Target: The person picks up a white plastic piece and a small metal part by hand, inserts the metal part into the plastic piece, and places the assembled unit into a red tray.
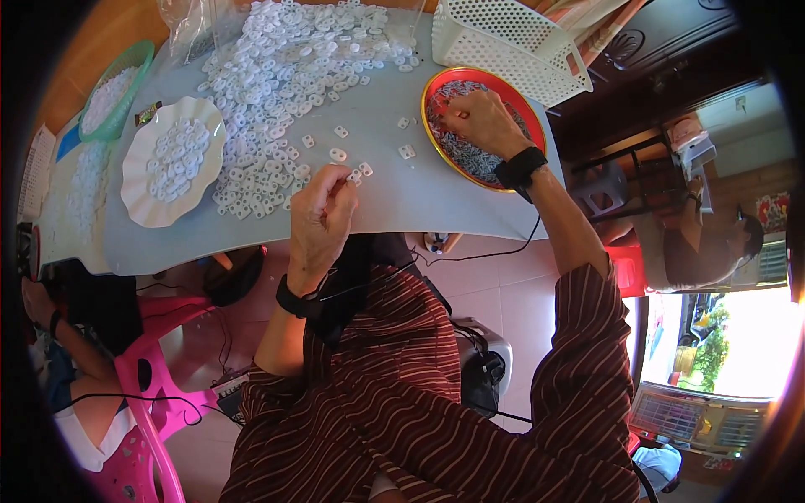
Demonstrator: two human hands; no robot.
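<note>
My left hand (323, 216) is near the table's front edge, its fingertips pinched on a small white plastic ring (354, 177) beside a big heap of white rings (281, 75). My right hand (482, 120) reaches into a red round tray (521, 96) with a gold rim, fingers curled among many small grey-white pieces (470, 155); whether it grips any of them cannot be told. Both wrists wear black bands.
A white scalloped plate (142, 197) with rings lies left of the heap. A green bowl (142, 63) sits far left, a white perforated basket (511, 42) behind the tray. Another person sits at right (696, 243), another at lower left (75, 369) on a pink stool.
</note>
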